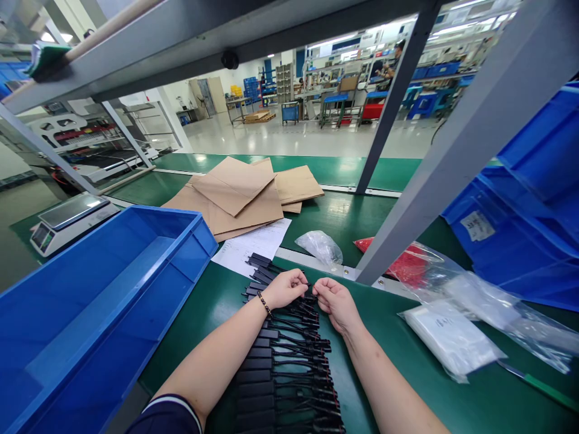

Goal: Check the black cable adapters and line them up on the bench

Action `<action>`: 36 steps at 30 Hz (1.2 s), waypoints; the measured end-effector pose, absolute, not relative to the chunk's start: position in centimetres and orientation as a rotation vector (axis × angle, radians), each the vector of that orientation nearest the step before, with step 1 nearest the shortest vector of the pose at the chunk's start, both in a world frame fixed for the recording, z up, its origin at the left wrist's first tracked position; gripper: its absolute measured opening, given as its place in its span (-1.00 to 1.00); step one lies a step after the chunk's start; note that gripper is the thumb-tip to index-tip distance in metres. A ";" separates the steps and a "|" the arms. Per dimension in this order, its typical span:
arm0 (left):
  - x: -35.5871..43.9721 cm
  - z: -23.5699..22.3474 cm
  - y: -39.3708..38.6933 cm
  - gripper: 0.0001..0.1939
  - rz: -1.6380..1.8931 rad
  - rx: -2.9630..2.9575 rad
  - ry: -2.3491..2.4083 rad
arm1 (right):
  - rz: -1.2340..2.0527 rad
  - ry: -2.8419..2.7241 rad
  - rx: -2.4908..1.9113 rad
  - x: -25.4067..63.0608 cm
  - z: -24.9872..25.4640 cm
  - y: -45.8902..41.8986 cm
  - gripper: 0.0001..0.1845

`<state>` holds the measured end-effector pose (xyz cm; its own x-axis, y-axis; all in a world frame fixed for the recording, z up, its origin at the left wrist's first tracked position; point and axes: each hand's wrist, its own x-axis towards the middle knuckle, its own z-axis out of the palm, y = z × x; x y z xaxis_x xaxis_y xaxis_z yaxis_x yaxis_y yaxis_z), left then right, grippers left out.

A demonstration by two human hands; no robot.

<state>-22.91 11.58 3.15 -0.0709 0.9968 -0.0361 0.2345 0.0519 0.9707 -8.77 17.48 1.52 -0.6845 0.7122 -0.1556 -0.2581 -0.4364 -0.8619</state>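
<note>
A long row of black box-shaped modules with short black cables (257, 386) lies on the green bench, cable ends pointing right. Over the upper part of the row, my left hand (286, 290) is closed in a pinch, with a dark cable end (309, 284) poking out at its fingertips. My right hand (333, 301) faces it just to the right, thumb and forefinger pressed together close to that cable end. What sits inside the right pinch is too small to make out. A printed sheet (239, 252) lies partly under the far modules.
A big blue crate (122, 301) stands at left, with a scale (67, 220) beyond it. Cardboard sheets (244, 193) and a clear bag (320, 247) lie ahead. Grey frame posts (434, 163), a bag of red parts (409, 265), a white packet (452, 334) and blue bins (520, 211) are right.
</note>
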 end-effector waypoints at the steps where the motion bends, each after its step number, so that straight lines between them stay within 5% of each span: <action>1: -22.9 3.2 11.6 -0.91 1.103 1.314 1.453 | 2.140 -1.161 -0.688 -8.8 1.5 17.5 -0.78; 25: -22.8 3.3 11.5 -0.79 1.037 1.326 1.497 | 1.743 -1.512 -0.839 -8.9 1.6 16.9 -0.78; 36: -23.2 3.8 11.3 -0.84 0.965 1.386 1.386 | 1.958 -1.440 -0.786 -9.4 1.0 16.8 -0.78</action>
<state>-23.25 11.30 3.75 0.0580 0.9954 -0.0765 0.2735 0.0578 0.9601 -9.39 16.78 0.97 -0.6592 0.7423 -0.1198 -0.1069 -0.2503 -0.9623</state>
